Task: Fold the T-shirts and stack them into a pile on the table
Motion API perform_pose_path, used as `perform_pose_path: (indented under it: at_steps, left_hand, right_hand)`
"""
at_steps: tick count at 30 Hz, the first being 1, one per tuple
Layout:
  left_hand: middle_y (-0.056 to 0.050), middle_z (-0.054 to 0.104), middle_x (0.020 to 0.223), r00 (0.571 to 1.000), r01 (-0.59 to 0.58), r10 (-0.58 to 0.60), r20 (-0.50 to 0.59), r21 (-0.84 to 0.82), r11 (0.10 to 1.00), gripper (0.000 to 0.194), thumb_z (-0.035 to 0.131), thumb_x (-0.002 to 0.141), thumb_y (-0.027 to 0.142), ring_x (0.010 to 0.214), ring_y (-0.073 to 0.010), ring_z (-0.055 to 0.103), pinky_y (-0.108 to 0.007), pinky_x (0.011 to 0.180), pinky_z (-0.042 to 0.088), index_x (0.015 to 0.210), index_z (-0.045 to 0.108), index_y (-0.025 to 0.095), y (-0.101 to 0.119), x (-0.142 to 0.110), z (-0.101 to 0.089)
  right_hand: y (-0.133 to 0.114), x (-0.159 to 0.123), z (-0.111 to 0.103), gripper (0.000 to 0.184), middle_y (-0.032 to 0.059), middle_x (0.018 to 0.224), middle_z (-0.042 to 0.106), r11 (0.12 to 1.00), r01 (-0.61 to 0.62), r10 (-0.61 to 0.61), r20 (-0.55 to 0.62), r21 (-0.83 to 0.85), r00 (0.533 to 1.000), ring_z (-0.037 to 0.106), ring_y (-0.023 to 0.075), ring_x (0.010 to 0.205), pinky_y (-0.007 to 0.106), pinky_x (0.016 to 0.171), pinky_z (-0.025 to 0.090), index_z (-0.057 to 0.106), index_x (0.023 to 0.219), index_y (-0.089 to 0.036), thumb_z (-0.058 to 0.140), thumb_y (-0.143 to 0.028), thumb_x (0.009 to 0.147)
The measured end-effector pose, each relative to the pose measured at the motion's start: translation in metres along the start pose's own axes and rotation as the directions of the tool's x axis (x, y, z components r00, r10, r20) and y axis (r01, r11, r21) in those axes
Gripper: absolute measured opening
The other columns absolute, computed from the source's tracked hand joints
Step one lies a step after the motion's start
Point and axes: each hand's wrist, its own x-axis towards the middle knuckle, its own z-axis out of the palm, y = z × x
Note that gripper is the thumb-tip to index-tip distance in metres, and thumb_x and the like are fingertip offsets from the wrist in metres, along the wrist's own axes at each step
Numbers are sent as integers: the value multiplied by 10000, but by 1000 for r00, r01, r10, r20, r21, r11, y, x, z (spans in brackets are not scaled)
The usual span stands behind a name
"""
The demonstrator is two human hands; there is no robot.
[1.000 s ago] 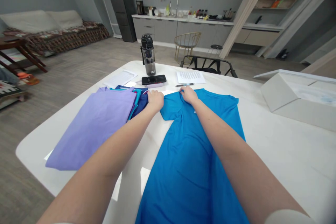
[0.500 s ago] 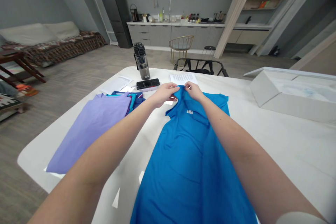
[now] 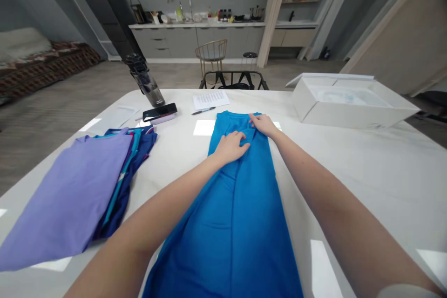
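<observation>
A bright blue shirt (image 3: 237, 237) lies lengthwise on the white table (image 3: 352, 167), folded into a long narrow strip, with its collar end away from me. My left hand (image 3: 230, 147) rests on the shirt's upper part, its fingers slightly curled and not gripping. My right hand (image 3: 262, 124) lies at the shirt's far right edge, touching the fabric. To the left, a lilac folded shirt (image 3: 66, 200) tops a stack of navy and teal garments (image 3: 134, 158). Neither hand touches that stack.
Beyond the shirt lie a sheet of printed paper (image 3: 211, 100), a pen (image 3: 203, 110) and a black phone (image 3: 159, 112). A dark water bottle (image 3: 146, 83) stands at the far left. A large white open box (image 3: 349, 102) sits at the far right. A black chair back (image 3: 233, 81) stands past the table.
The blue shirt now lies folded narrow instead of spread wide. My hands have let go of the collar and rest on the fabric. The view has swung to the left.
</observation>
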Motion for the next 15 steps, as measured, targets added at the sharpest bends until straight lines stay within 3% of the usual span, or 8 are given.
perform_pose_path:
  at_steps: [3, 7, 10, 15]
  left_hand:
    - [-108, 671, 1244, 992, -115, 97, 76, 298, 948, 368, 630, 938, 510, 1204, -329, 592, -492, 1033, 424, 1162, 665, 219, 0, -27, 2]
    - [-109, 675, 1211, 990, -136, 115, 76, 407, 903, 278, 582, 981, 414, 1158, -308, 608, -459, 973, 437, 1159, 654, 212, 3, -42, 7]
    - [-96, 700, 1109, 997, -79, 83, 5, 356, 931, 180, 484, 1020, 262, 1076, -269, 643, -415, 926, 452, 1049, 651, 202, 5, -42, 10]
    - [-67, 706, 1024, 969, 36, -33, -247, 8, 999, 141, 467, 1026, 223, 950, -202, 664, -321, 843, 484, 978, 599, 208, 23, -31, 3]
  right_hand:
    - [-2, -17, 1, 491, 67, 818, 762, 991, 33, -28, 40, -127, 999, 698, 234, 844, 292, 764, 490, 769, 820, -195, 592, -638, 937]
    - [-9, -30, 8, 243, 94, 1010, 773, 962, 44, -28, 62, -268, 998, 692, 244, 939, 302, 786, 494, 763, 956, -191, 752, -423, 882]
    - [-16, -33, 12, 142, 100, 1042, 767, 967, 77, -71, 34, -244, 997, 685, 236, 974, 308, 831, 492, 747, 975, -182, 706, -308, 924]
    - [-31, -26, -4, 111, 67, 1025, 761, 974, 189, -204, -119, -123, 972, 669, 220, 970, 318, 898, 478, 731, 975, -199, 640, -256, 944]
